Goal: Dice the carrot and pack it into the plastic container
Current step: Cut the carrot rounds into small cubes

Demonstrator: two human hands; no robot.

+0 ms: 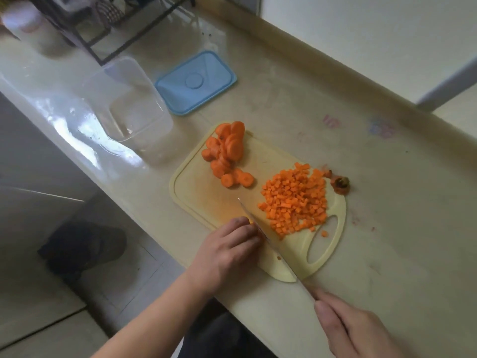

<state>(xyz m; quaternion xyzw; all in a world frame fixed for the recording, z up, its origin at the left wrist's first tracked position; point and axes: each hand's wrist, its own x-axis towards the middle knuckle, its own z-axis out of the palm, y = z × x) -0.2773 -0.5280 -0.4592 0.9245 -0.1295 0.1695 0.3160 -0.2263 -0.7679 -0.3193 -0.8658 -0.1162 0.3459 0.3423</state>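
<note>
The desk (335, 140) carries all the things, and the biggest of them is the pale cutting board (206, 200). Beyond the left hand, well apart from it, stands the clear plastic container (136, 104) with nothing in it, and the blue lid (196, 82) lies flat just beside it. On the far part of the board, ahead of the left hand, is a pile of carrot slices (227, 153). To the right of the knife blade lies a heap of carrot cubes (294, 200), and past this heap the carrot top (340, 186) rests on the desk at the board's edge.

The step in hand seems to be the dicing, about half done, because many slices are not yet cut. The next move asks for short, even cuts with the fingertips kept back from the blade; later the cubes must go into the container.

The left hand (229, 249) reaches in from below, its fingers curled down on a small carrot piece (251, 222) that is almost hidden. The right hand (351, 329), low at the desk's near edge, has its grip clenched round the handle of the knife (268, 241), whose blade runs slanting up along the left fingers.
</note>
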